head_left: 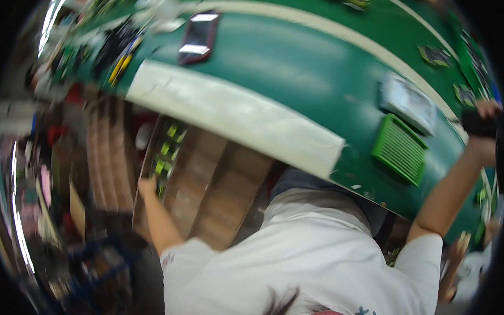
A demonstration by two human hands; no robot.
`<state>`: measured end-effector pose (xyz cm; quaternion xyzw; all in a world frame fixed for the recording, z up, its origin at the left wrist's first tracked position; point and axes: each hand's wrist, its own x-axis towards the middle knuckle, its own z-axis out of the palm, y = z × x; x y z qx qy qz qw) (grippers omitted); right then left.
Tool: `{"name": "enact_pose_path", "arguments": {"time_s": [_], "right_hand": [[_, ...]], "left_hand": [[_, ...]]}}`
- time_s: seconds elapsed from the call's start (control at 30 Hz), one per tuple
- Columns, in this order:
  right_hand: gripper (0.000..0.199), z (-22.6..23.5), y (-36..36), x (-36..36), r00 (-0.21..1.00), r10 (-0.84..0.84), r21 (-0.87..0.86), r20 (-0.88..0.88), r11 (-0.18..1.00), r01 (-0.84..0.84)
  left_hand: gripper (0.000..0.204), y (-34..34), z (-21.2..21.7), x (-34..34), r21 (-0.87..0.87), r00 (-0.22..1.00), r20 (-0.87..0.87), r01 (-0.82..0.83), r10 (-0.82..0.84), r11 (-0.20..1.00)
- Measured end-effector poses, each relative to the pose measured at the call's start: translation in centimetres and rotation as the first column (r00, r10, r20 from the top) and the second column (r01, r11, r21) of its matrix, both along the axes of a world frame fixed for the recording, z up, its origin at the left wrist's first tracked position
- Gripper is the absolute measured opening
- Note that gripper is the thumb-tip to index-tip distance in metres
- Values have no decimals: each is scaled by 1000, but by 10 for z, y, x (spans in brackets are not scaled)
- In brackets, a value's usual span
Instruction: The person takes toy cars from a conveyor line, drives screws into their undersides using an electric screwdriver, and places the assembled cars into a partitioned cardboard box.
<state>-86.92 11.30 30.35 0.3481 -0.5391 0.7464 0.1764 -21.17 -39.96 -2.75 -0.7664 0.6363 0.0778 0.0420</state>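
My left hand [147, 186] reaches down at the left, at the side of an open cardboard box [209, 200] with long compartments. Several small bright green and black pieces [167, 152] lie in a row in its left compartment, just beside the fingers. Blur hides whether the fingers hold one. At the far right, my right arm stretches out over the green bench, and my right hand [488, 109] is at the picture's rim. Something black [477, 124] lies across the wrist or hand; its kind is unclear and the fingers are smeared.
On the green bench [292, 50] are a white sheet [234, 111], a dark red-framed device [199, 37], a green slatted tray [400, 149] and a clear plastic-wrapped pack [407, 102]. A green belt [325, 16] with small boards runs behind. Another divided cardboard box [110, 157] stands left.
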Motion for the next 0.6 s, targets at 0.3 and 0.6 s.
{"name": "enact_pose_path", "arguments": {"time_s": [0.3, 0.6], "right_hand": [[92, 9, 63, 5, 948, 304, -101, 91, 950, -295], [88, 30, 114, -20, 976, 177, -188, 129, 971, -151]], "left_hand": [[36, -9, 48, -71, -672, 989, 11, 118, -150, 731], [12, 206, 299, -551, -875, -423, -74, 463, -903, -145]]}}
